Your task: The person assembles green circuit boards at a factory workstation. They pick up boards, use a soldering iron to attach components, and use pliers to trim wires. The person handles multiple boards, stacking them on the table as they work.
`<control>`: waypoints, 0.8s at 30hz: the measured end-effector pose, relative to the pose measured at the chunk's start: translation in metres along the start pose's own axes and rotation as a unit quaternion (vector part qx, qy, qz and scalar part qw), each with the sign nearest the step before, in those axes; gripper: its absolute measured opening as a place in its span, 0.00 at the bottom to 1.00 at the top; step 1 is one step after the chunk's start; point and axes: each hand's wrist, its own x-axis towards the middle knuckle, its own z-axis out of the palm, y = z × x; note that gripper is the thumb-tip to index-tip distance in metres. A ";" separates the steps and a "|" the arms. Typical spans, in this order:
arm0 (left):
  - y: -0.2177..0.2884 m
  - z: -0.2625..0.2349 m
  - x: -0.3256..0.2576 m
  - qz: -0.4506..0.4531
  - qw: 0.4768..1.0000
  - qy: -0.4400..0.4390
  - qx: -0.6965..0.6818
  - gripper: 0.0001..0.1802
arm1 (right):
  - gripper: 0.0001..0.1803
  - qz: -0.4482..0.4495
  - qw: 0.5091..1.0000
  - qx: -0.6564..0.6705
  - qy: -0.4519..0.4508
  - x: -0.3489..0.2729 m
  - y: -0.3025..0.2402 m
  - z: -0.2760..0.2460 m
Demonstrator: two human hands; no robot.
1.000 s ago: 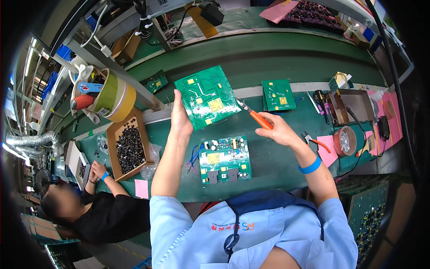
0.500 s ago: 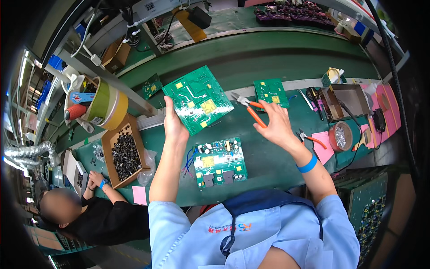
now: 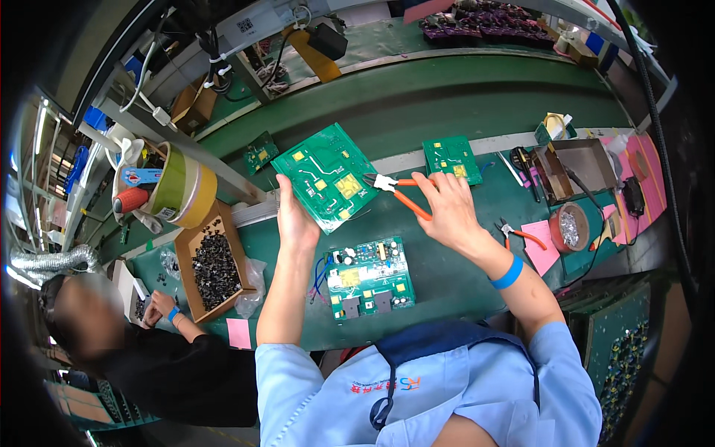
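My left hand [image 3: 299, 217] grips a green circuit board [image 3: 325, 167] by its lower left edge. The board is tilted, its side with yellow patches and solder points facing up. In my right hand [image 3: 449, 205] are orange-handled cutting pliers [image 3: 406, 195], the handles spread apart. Their jaws are at the board's right edge; whether they touch it I cannot tell. Below the held board, another circuit board [image 3: 370, 279] lies on the bench, parts facing up, with blue wires at its left. A smaller green board [image 3: 452, 160] rests beyond my right hand.
A cardboard box [image 3: 214, 261] of small black parts stands at left, near a co-worker [image 3: 171, 354] in black. Second pliers [image 3: 519, 234], pink paper [image 3: 541, 249] and a round tub [image 3: 568, 227] are at right. A yellow-green bucket [image 3: 182, 185] hangs by the post.
The pliers have moved left and their jaws have come to the held board's right edge. The board has shifted slightly down. The co-worker's head has moved left and up.
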 end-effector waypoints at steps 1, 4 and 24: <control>0.000 0.000 0.000 0.000 1.000 -0.003 -0.001 0.27 | 0.30 -0.005 1.000 -0.005 0.002 0.000 0.000 0.000; -0.003 -0.002 0.000 -0.002 1.000 -0.002 -0.001 0.27 | 0.28 -0.003 1.000 -0.024 -0.002 -0.004 0.003 0.006; -0.003 -0.019 0.011 -0.040 0.998 -0.034 -0.020 0.25 | 0.30 0.338 0.766 0.522 -0.162 -0.002 0.019 0.008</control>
